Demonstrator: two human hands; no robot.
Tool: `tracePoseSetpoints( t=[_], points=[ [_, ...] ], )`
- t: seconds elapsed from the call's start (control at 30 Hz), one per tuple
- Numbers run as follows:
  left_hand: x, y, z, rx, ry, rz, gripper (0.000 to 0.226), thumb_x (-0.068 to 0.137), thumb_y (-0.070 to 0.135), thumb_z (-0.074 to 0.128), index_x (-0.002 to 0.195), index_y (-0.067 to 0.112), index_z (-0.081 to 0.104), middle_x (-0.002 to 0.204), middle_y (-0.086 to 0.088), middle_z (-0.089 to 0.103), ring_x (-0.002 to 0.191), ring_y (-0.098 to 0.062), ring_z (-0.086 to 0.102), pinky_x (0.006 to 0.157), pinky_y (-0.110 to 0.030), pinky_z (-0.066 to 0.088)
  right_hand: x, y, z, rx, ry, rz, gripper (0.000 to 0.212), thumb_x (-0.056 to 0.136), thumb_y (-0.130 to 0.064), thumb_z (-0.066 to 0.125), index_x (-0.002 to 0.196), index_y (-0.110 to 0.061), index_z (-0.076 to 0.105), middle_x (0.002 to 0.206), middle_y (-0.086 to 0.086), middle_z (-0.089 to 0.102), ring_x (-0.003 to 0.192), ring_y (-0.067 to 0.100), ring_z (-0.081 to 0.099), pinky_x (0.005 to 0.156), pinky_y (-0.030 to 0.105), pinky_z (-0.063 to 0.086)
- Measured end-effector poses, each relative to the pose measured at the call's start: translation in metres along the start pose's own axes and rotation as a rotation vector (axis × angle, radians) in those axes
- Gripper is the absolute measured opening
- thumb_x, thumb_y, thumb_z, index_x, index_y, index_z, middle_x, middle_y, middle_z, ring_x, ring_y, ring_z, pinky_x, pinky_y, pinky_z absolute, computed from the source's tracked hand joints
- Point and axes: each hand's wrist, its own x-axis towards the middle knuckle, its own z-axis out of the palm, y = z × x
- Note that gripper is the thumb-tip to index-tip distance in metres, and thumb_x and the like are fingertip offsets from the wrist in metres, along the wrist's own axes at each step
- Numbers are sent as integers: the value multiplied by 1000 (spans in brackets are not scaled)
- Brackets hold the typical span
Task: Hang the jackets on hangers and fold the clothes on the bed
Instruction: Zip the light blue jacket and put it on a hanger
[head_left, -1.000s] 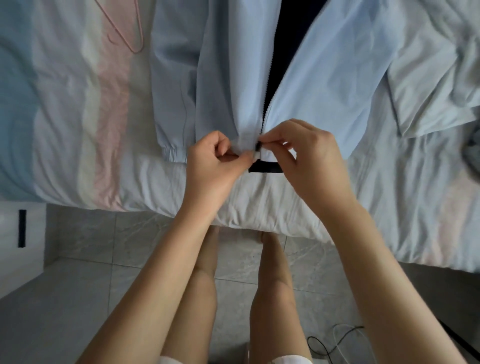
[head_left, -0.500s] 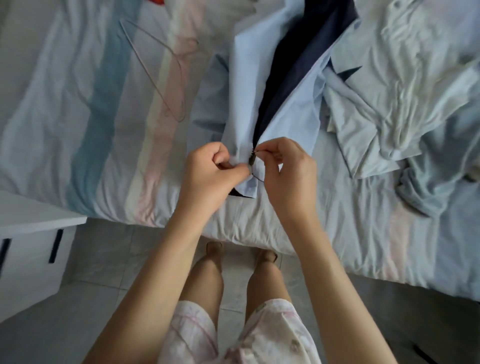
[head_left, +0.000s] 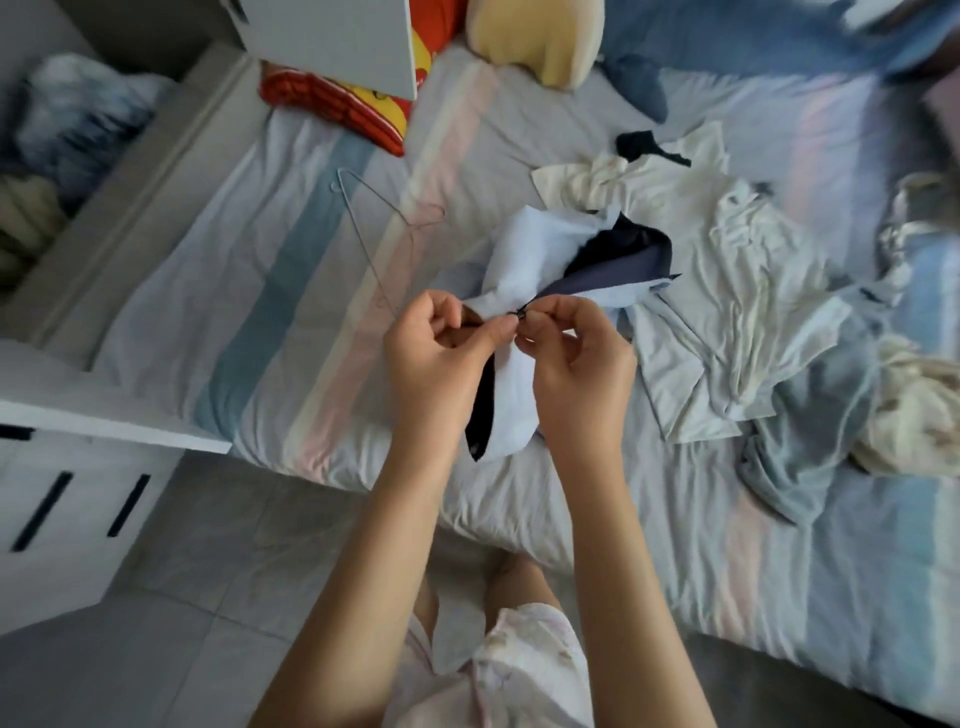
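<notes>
Across the striped bed (head_left: 260, 312), the pale-blue jacket (head_left: 524, 270) runs away from the person, hem nearest. The wire hanger (head_left: 357, 228) lies just left — nearer the left hand (head_left: 436, 353), which pinches the hem, while the right hand (head_left: 576, 364) pinches the zipper pull (head_left: 521, 313).

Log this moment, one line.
step: joining zipper | left hand: pinches jacket | right hand: pinches zipper | hanger: lies on bed

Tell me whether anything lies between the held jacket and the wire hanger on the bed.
Nothing visible does. The left hand and right hand pinch the jacket at its zipper; the wire hanger lies left of it, only bare sheet between.
</notes>
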Motion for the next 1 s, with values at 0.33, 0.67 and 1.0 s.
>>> tracePoseSetpoints(
  t=[0.33, 0.67, 1.0],
  points=[
    [-20, 79, -3, 170, -34, 189, 43, 68, 10, 79, 63, 22, 38, 70, -6, 53, 67, -14, 53, 70, -27, 46, -3, -71, -35, 22, -3, 10, 8, 83, -6, 64, 79, -13, 65, 75, 3, 70, 74, 19, 69, 71, 30, 56],
    [-36, 106, 3, 140, -53, 163, 50, 68, -10, 72, 60, 17, 30, 61, -2, 44, 55, -6, 46, 57, -14, 43, 21, -41, -65, -151, 42, 102, 7, 85, -10, 62, 81, -11, 66, 67, 1, 66, 70, 21, 65, 58, 17, 43],
    [-37, 120, 4, 95, -106, 166, 54, 67, -11, 72, 58, 19, 28, 51, 9, 45, 55, -8, 46, 65, -22, 45, 36, -37, -64, -251, 58, 43, 12, 94, -16, 56, 97, -6, 61, 97, 3, 68, 93, 20, 60, 70, 23, 33]
  ],
)
